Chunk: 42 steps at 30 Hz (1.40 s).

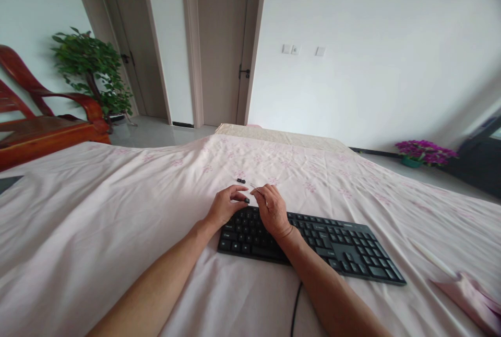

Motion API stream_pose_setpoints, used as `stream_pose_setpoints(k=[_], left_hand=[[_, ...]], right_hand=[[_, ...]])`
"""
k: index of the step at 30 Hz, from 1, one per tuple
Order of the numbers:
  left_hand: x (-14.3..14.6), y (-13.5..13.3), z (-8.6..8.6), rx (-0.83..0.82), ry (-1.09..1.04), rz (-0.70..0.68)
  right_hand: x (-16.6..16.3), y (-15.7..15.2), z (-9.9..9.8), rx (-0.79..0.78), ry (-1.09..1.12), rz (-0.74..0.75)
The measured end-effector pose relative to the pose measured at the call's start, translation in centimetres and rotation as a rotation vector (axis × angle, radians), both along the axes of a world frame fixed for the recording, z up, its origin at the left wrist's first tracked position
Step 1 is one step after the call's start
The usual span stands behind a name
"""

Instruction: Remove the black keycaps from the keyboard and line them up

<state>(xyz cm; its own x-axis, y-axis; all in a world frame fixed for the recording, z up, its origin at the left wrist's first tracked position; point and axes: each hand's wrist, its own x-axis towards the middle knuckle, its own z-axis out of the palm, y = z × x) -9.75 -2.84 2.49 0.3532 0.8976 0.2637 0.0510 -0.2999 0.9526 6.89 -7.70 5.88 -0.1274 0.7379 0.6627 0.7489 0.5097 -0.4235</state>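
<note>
A black keyboard [352, 245] lies at a slant on the cloth under my hands. Between thumb and fingers, my left hand [225, 205] pinches a small black keycap [246, 201] above the keyboard's upper left part. My right hand [273, 209] is closed on a thin, pale metal tool [254, 187], whose exact kind is too small to make out. Its tip points up and left, apart from the keycap. Just beyond my fingers, a few small black pieces [241, 181], which look like keycaps, rest on the cloth. My right hand and forearm hide some of the keys.
A wrinkled pink flowered cloth [156, 212] covers the surface. The keyboard's cable [296, 308] runs toward me. At right lie a white stick [432, 257] and a pink cloth piece [469, 295]. A dark flat object [10, 183] sits at the left edge, near a wooden chair [58, 133].
</note>
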Motion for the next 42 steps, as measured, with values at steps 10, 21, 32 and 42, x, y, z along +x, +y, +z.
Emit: stream_pose_setpoints(k=[10,21,32,42], left_hand=[[0.1,0.2,-0.1,-0.038,-0.140,-0.015],[0.2,0.0,0.1,-0.054,-0.155,-0.015],[0.0,0.3,-0.2,-0.017,-0.051,0.050],[-1.2,1.5,-1.1,0.082,0.226,0.223]], right_hand=[[-0.2,0.3,-0.3,-0.142,-0.096,-0.063],[-0.2,0.5,-0.5,-0.146,-0.092,-0.080],[-0.1,0.6,-0.5,-0.132,-0.095,-0.123],[1.4,4.4,0.4,-0.458,-0.187,-0.237]])
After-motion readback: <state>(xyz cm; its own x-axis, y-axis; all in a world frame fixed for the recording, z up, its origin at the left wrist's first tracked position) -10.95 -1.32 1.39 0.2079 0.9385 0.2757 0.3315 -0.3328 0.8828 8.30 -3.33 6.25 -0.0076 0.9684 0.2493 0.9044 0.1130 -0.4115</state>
